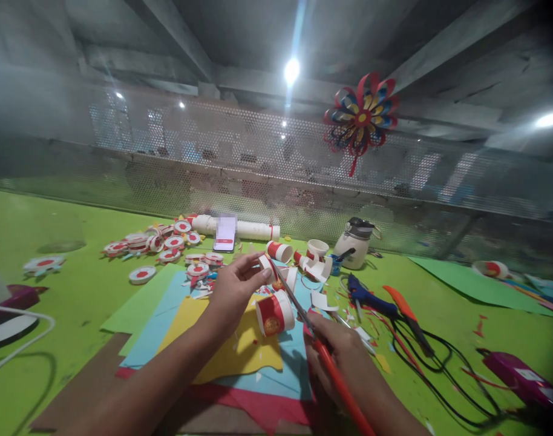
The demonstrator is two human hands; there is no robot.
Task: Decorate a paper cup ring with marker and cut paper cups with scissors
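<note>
**Scissors meet a paper strip over the craft sheets**

While the left hand (pixel 235 289) pinches a red-and-white paper strip (pixel 266 264) between thumb and fingertips, the right hand (pixel 344 357) is closed around red-handled scissors (pixel 304 315), blades slightly parted and angled up to the strip. A red paper cup (pixel 274 313) lies on its side just below the blades, on yellow and blue paper sheets (pixel 240 351) (scraps lie all around). A blue glue gun (pixel 367 297) rests to the right on the green table (pixel 54 303).
</note>
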